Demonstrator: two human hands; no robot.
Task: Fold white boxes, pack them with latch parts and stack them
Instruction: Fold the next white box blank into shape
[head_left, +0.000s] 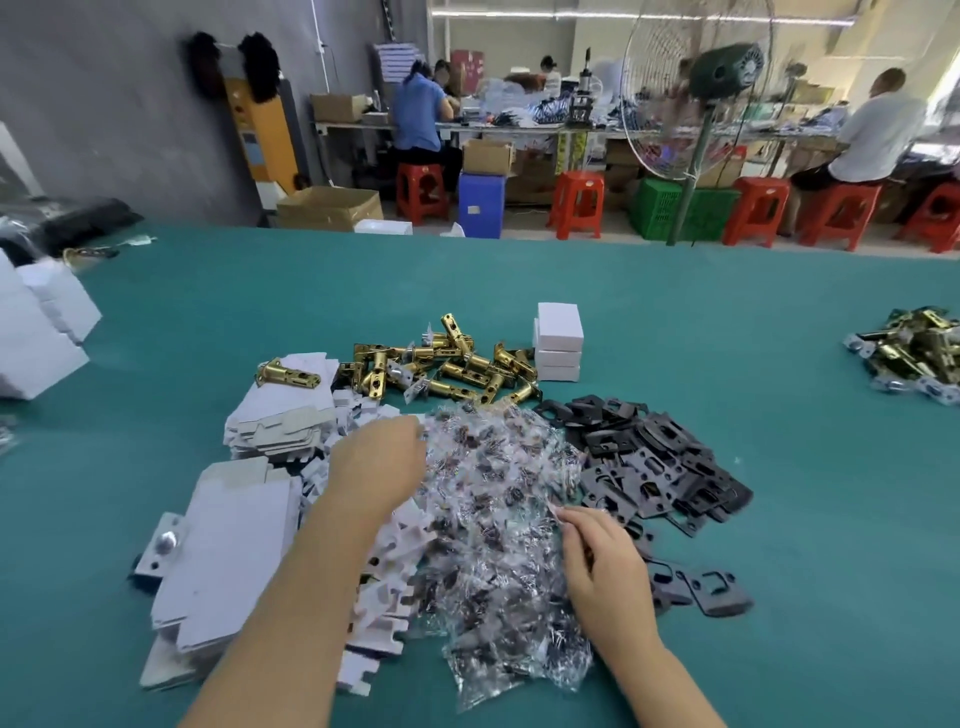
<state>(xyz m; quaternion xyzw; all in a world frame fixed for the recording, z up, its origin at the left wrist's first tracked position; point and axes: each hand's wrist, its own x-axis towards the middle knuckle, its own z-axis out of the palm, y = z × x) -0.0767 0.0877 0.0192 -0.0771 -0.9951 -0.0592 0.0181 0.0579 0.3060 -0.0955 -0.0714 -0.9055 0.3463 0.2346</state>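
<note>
On the green table lies a heap of clear screw bags in front of me. My left hand rests on the heap's left edge, fingers curled down at the bags. My right hand pinches a corner of one bag at the heap's right side. Flat unfolded white boxes are piled to the left. Brass latch bolts lie behind the bags, black strike plates to the right. Three folded white boxes stand stacked behind the plates.
More white boxes sit at the far left edge. A second pile of brass parts lies at the far right. Beyond the table are a standing fan, red stools and seated people at benches.
</note>
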